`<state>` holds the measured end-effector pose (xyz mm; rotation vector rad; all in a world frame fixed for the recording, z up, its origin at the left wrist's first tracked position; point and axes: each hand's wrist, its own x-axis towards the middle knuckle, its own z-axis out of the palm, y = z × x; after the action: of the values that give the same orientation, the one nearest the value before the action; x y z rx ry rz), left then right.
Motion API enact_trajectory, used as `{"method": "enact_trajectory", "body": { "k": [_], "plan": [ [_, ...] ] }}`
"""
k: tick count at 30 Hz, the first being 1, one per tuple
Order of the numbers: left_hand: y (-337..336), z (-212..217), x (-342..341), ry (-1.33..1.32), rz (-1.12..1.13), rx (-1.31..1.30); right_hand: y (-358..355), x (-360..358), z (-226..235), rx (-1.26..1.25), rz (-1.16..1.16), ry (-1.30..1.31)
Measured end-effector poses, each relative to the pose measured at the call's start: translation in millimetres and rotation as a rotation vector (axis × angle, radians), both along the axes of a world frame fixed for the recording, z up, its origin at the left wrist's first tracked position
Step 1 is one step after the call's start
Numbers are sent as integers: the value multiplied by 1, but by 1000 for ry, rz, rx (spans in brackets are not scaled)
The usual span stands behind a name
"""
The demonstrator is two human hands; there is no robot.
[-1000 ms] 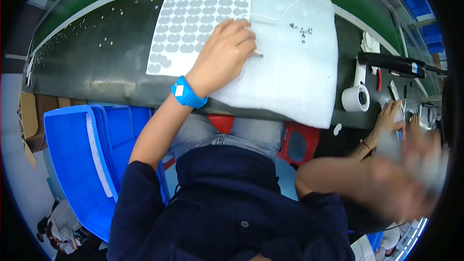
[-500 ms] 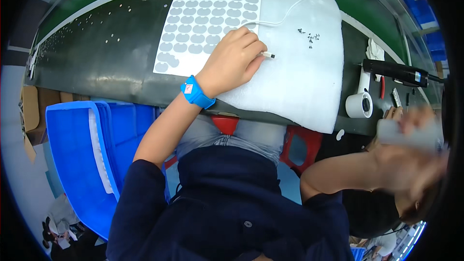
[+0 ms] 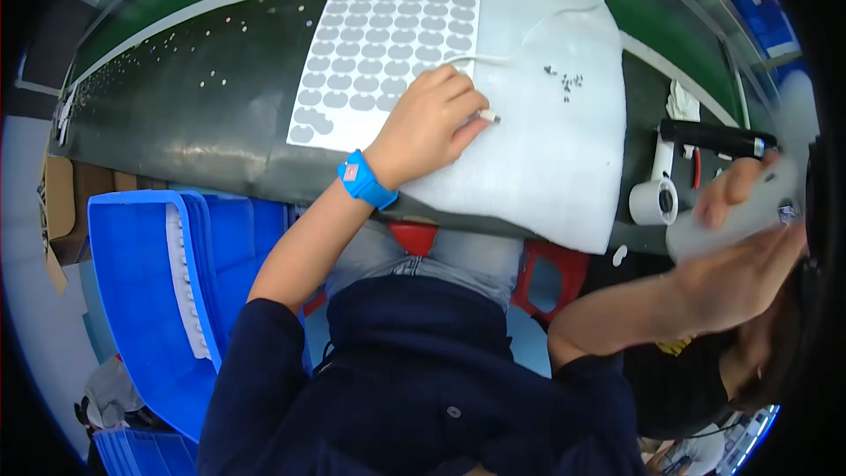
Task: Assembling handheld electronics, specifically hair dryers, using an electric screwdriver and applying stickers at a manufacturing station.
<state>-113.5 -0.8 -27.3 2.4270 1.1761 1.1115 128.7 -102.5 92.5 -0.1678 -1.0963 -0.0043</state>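
Before us ran the dark green workbench, with blue plastic crates below its left side. On the bench we had a white foam sheet, overlapped at its upper left by a sheet of grey labels. A white cable crossed both and passed behind our fingers. To the right, a blurred pale piece overlapped the handle end of a black electric screwdriver.

Our right hand was beside that piece, smeared by motion; we could not tell whether it gripped it, nor whose fingertips lay at its upper part. Our left hand, wearing a blue wristband, rested over the label sheet's edge in a pinch. A tape roll stood right of the foam. In the left pinch was the cable's small plug, its tip pointing right above the foam.

We judged it best to pinch the plug by its body with the tip free, and to leave slack so the cable would not sweep the scattered dark bits nearby.
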Motion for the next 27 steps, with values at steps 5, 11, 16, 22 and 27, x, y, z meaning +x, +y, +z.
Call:
{"method": "enact_trajectory", "body": {
  "k": [5,11,16,22,27],
  "plan": [
    [-9,-2,5,5,-19,-20,22,31,-8,-16,-482,-278],
    [-2,-4,1,-38,-24,-21,23,17,3,169,-786,-239],
    [-6,-1,-1,-42,-5,-21,12,49,8,-222,-1582,-940],
    [-4,-2,1,-35,-3,-26,27,28,7,-29,-673,-468],
    [-10,-6,1,-64,47,-33,23,0,4,-45,-753,-148]
  ]
}}
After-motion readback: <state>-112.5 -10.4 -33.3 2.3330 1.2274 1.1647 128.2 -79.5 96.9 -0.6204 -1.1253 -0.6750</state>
